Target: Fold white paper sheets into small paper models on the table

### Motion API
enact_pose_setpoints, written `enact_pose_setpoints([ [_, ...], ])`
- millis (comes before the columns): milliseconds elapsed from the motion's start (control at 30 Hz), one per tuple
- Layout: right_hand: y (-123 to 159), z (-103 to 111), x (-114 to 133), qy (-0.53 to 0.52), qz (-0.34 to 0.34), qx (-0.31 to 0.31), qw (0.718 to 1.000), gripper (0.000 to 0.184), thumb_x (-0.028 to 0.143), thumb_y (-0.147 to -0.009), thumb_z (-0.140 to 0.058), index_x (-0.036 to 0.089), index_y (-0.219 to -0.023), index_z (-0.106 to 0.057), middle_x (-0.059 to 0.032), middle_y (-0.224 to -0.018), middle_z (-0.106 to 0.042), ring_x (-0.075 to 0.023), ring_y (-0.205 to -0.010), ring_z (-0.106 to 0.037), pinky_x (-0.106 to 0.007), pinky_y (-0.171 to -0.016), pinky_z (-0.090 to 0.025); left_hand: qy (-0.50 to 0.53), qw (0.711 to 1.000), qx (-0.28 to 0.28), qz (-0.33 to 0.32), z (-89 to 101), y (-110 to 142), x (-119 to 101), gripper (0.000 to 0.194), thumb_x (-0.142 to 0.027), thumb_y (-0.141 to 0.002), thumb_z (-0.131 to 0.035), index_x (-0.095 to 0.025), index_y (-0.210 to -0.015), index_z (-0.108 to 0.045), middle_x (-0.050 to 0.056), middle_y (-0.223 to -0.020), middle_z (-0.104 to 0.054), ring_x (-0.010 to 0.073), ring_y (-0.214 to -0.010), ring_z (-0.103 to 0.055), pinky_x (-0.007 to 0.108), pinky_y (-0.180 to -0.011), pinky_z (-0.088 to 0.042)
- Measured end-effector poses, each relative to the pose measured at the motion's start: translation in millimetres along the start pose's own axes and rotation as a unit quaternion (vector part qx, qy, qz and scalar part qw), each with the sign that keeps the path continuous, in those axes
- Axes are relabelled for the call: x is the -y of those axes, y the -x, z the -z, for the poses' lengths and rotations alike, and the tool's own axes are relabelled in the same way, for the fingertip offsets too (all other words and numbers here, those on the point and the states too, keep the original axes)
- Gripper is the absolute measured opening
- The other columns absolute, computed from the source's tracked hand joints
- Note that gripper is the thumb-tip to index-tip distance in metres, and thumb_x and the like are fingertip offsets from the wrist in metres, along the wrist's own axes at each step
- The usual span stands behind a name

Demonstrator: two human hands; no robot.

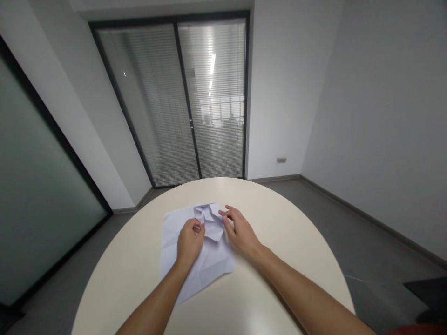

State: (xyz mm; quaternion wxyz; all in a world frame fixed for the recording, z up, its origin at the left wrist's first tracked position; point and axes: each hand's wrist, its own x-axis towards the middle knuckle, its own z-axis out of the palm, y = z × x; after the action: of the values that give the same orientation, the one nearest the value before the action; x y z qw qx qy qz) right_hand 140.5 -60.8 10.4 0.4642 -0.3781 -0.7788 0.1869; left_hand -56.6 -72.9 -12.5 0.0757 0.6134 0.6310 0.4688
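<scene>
A creased white sheet of paper (206, 260) lies on the round cream table (279, 242), its far corner folded over toward the middle. My left hand (189, 242) rests on the sheet with fingers curled, pinching the folded flap at its left edge. My right hand (239, 230) sits at the flap's right edge, fingers bent and pressing on the paper, the index finger pointing left along the fold.
The table's curved far edge lies just beyond the paper. Grey floor surrounds it. A sliding glass door with blinds (188, 102) stands ahead, a frosted glass wall (35, 186) to the left, a plain white wall to the right.
</scene>
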Motion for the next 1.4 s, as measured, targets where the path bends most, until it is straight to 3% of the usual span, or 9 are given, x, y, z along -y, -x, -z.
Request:
enact_pose_setpoints([
  [167,-3,0,-2,-0.137,-0.064,-0.078,0.985,0.022,0.046,-0.103,-0.038,0.025,-0.103,-0.047,-0.0087,-0.109,-0.072,-0.0223,-0.103,-0.068,-0.037,-0.087,-0.052,0.006,1.000,-0.015,-0.023,-1.9,-2,5,0.013,-0.031,-0.084,-0.055,-0.023,-0.075,-0.058,0.003,-0.083,-0.065,0.0205,-0.075,-0.063,0.034,-0.076,-0.051],
  [300,-6,-1,-18,-0.133,-0.136,-0.163,0.968,0.029,0.052,-0.100,-0.038,0.025,-0.102,-0.045,0.0001,-0.074,-0.065,-0.0208,-0.071,-0.064,-0.031,-0.066,-0.049,0.010,0.998,-0.049,-0.042,-1.0,-2,5,0.017,-0.032,-0.086,-0.055,-0.022,-0.072,-0.058,0.010,-0.117,-0.063,0.0269,-0.109,-0.062,0.042,-0.099,-0.047],
  [500,-9,6,-40,-0.123,-0.160,-0.192,0.961,0.027,0.043,-0.100,-0.038,0.021,-0.113,-0.046,0.0005,-0.074,-0.063,-0.0197,-0.066,-0.061,-0.030,-0.062,-0.048,0.019,0.998,-0.015,-0.061,0.7,0,-2,0.017,-0.030,-0.089,-0.053,-0.023,-0.074,-0.056,0.008,-0.120,-0.064,0.0267,-0.114,-0.061,0.044,-0.103,-0.045],
  [633,-10,15,-34,-0.015,-0.042,-0.121,0.992,0.025,0.019,-0.094,-0.040,0.021,-0.109,-0.059,-0.0078,-0.105,-0.069,-0.0226,-0.099,-0.063,-0.039,-0.089,-0.048,0.018,0.998,-0.003,-0.063,1.2,3,-8,0.013,-0.027,-0.088,-0.052,-0.024,-0.075,-0.055,0.007,-0.116,-0.066,0.0263,-0.114,-0.062,0.041,-0.101,-0.046],
  [733,-8,16,-21,0.073,0.031,-0.043,0.996,0.025,0.014,-0.090,-0.046,0.023,-0.102,-0.067,-0.0068,-0.108,-0.070,-0.0238,-0.106,-0.060,-0.042,-0.096,-0.045,0.005,0.997,0.007,-0.071,1.4,6,-10,0.010,-0.025,-0.088,-0.052,-0.024,-0.078,-0.055,0.006,-0.116,-0.067,0.0257,-0.113,-0.062,0.040,-0.100,-0.047],
  [900,-5,11,-4,0.157,0.046,-0.033,0.986,0.022,0.028,-0.090,-0.063,0.024,-0.111,-0.067,-0.0100,-0.117,-0.066,-0.0276,-0.111,-0.058,-0.046,-0.097,-0.046,-0.025,0.992,0.040,-0.119,0.7,10,-14,0.008,-0.022,-0.088,-0.052,-0.024,-0.082,-0.057,0.006,-0.111,-0.069,0.0239,-0.107,-0.063,0.038,-0.095,-0.048],
  [1100,-5,16,-11,0.163,0.036,-0.026,0.986,0.023,0.019,-0.091,-0.058,0.024,-0.111,-0.068,-0.0110,-0.138,-0.057,-0.0260,-0.122,-0.057,-0.044,-0.100,-0.050,-0.045,0.977,0.103,-0.180,2.8,14,-20,0.010,-0.020,-0.089,-0.051,-0.025,-0.084,-0.058,0.005,-0.110,-0.068,0.0229,-0.105,-0.063,0.036,-0.092,-0.049],
  [1267,-10,27,-14,0.189,0.093,-0.009,0.978,0.020,0.011,-0.091,-0.055,0.021,-0.101,-0.070,-0.0103,-0.128,-0.067,-0.0274,-0.127,-0.056,-0.048,-0.106,-0.046,-0.058,0.974,0.123,-0.182,3.1,15,-21,0.011,-0.020,-0.090,-0.052,-0.025,-0.084,-0.060,0.004,-0.114,-0.068,0.0224,-0.108,-0.063,0.036,-0.094,-0.049],
  [1400,-14,35,-15,0.200,0.121,0.074,0.970,0.030,0.007,-0.090,-0.055,0.023,-0.109,-0.071,-0.0078,-0.111,-0.072,-0.0230,-0.109,-0.065,-0.039,-0.095,-0.051,-0.073,0.976,0.113,-0.172,2.0,16,-18,0.012,-0.020,-0.089,-0.055,-0.025,-0.081,-0.063,0.005,-0.120,-0.066,0.0224,-0.109,-0.063,0.036,-0.093,-0.051],
])
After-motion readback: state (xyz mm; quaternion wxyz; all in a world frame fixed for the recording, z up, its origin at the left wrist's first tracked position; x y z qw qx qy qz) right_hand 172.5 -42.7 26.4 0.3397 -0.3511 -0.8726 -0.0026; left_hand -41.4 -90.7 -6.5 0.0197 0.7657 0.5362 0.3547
